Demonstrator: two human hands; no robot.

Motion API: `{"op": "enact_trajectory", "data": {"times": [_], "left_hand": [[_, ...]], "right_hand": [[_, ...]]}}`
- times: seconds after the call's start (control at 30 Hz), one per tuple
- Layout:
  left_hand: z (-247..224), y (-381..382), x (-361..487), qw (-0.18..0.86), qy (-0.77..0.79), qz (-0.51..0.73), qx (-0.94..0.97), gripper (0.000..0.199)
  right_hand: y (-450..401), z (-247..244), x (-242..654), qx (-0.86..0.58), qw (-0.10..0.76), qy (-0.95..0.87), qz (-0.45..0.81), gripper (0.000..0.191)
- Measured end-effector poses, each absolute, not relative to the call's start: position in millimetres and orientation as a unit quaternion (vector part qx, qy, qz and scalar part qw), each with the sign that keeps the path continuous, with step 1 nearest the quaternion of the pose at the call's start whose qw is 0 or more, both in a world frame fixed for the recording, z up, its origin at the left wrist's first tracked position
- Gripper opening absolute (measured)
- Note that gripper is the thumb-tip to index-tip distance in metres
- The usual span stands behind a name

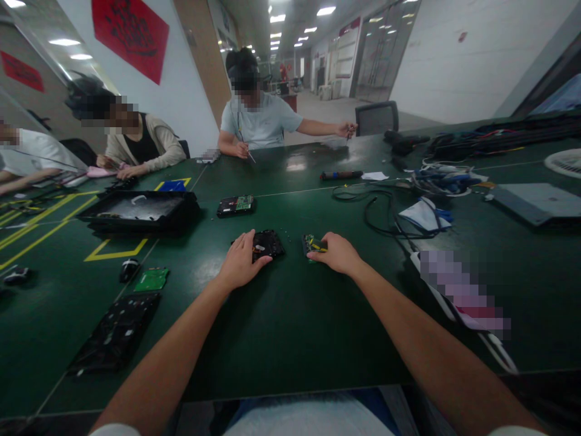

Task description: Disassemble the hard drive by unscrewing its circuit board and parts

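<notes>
My left hand [239,259] lies over the left side of a black hard drive [270,243] on the green table, fingers across its top and thumb along its near edge. To the right, my right hand [339,253] is closed around a black-and-yellow handle [319,244], which looks like a screwdriver's. Its fingertips also hold a small green circuit board [307,244] just above or on the tabletop; which of the two I cannot tell. Tiny screws [287,233] lie scattered between the drive and the board.
Another hard drive [236,205] lies farther back. To my left are a black tray [140,209], a mouse [129,270], a green board [152,279] and a black panel [115,333]. Cables [385,212] and a grey box [538,203] lie right. Several people sit across the table.
</notes>
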State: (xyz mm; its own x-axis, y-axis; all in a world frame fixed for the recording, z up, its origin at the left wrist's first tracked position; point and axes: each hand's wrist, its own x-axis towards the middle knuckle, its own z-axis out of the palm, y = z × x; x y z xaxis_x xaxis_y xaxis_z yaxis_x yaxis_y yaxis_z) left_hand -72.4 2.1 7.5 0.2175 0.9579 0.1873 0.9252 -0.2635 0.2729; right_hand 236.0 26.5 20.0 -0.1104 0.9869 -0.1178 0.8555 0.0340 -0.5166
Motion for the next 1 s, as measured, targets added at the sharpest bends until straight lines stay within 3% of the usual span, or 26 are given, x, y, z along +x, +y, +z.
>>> {"op": "enact_trajectory", "data": {"times": [0.27, 0.47, 0.6, 0.8, 1.0], "left_hand": [[21, 66, -82, 0.144, 0.551, 0.125, 0.812, 0.104], [24, 69, -62, 0.172, 0.503, 0.136, 0.836, 0.106], [18, 66, -32, 0.171, 0.479, 0.143, 0.849, 0.106], [12, 65, 6, 0.156, 0.463, 0.149, 0.86, 0.102], [10, 60, 19, 0.125, 0.469, 0.184, 0.854, 0.092]], "right_hand": [[35, 11, 253, -0.653, 0.269, -0.632, 0.32, 0.032], [45, 10, 265, -0.633, 0.365, -0.49, 0.476, 0.008], [52, 10, 279, -0.602, 0.427, -0.378, 0.559, 0.009], [60, 4, 302, -0.447, 0.555, -0.281, 0.643, 0.024], [65, -4, 309, -0.386, 0.571, -0.286, 0.666, 0.019]]}}
